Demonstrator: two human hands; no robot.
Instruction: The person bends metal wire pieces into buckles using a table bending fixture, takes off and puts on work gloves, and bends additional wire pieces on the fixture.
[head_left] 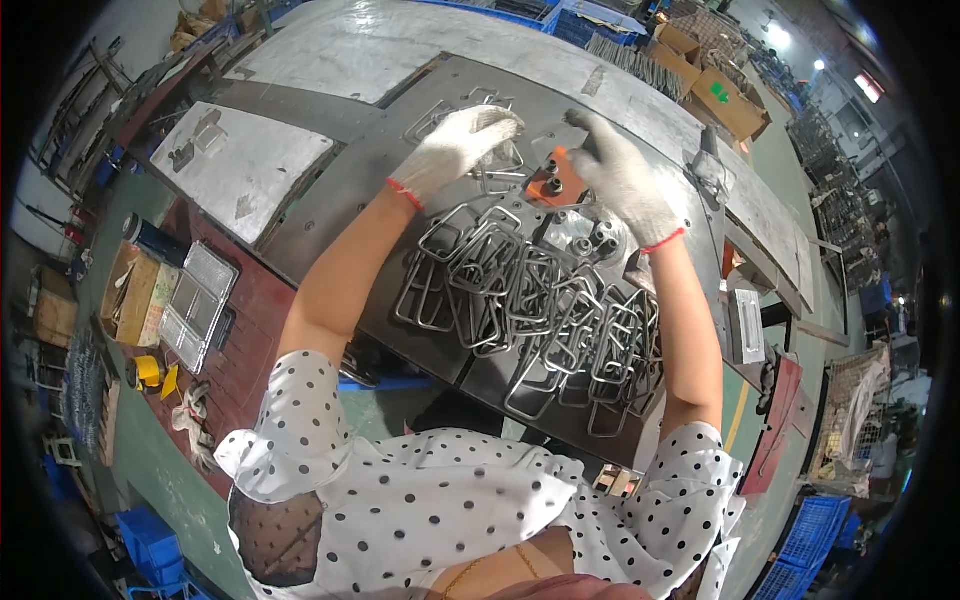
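While both gloved hands work at the far side of the steel surface (pixel 330 190), a heap of bent wire frames (pixel 530 310) lies just in front of them, close enough to draw from without leaning. The left hand (pixel 455 150) rests palm down on one wire frame (pixel 500 165), fingers (pixel 495 125) held together and curled over it; whether they pinch the wire or only press it flat I cannot tell. The right hand (pixel 625 180) reaches to the same spot from the other side, fingers (pixel 590 130) bent down beside an orange block (pixel 548 180) with dark pins, which looks like a jig fixed to the surface. That frame sits between the two hands, touching the jig, probably so the pins can locate it. Round metal fittings (pixel 590 240) sit just beside the jig, at the edge of the heap. Off to the left, a shallow metal tray (pixel 200 300) and a cardboard box (pixel 135 295) stand well apart on a lower red bench (pixel 250 340).
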